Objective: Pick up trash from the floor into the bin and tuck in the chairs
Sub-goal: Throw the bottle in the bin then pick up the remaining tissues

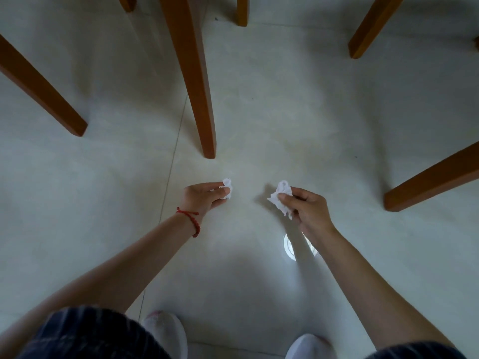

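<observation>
My left hand (204, 195), with a red cord bracelet at the wrist, pinches a small crumpled white tissue (227, 183) just above the pale tiled floor. My right hand (305, 207) grips a larger crumpled white tissue (281, 194) between thumb and fingers. The two hands are side by side, a short gap between them, below a brown wooden chair leg (199, 99). No bin is in view.
Several more wooden chair legs stand around: far left (44, 92), top centre (242, 11), top right (370, 29), right (435, 177). A bright round light reflection (289, 246) lies on the floor (285, 112). My white slippers (168, 330) are at the bottom.
</observation>
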`<state>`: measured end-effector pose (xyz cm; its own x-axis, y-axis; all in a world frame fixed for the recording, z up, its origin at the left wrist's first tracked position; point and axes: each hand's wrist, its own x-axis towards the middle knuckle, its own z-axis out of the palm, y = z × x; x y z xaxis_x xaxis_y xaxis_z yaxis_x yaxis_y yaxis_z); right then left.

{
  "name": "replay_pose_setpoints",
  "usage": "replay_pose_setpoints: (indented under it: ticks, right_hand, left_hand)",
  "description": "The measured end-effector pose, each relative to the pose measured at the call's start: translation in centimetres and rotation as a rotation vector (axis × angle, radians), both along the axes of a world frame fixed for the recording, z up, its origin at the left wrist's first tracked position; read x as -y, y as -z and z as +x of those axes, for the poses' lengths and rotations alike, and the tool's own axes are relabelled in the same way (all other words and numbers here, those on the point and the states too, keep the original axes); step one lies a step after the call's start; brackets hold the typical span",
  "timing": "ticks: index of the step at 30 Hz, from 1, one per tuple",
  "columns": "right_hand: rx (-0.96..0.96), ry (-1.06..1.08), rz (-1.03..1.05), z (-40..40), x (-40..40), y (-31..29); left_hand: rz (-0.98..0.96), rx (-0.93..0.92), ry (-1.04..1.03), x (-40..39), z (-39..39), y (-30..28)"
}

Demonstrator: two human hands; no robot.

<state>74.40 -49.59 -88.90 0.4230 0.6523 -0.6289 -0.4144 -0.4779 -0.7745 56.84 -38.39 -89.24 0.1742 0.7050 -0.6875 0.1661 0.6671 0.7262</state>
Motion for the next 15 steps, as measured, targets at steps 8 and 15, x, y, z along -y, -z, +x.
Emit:
replay_pose_setpoints:
  ticks: [8,15]
  right_hand:
    - [-0.065,0.025,-0.057,0.6,1.4,-7.4]
    - [-0.105,0.033,-0.052,0.3,2.1,-16.0]
  left_hand:
    - [-0.053,0.064,-0.018,1.1,-0.2,-7.8]
    - [-0.073,0.077,-0.019,2.5,0.0,-16.1]
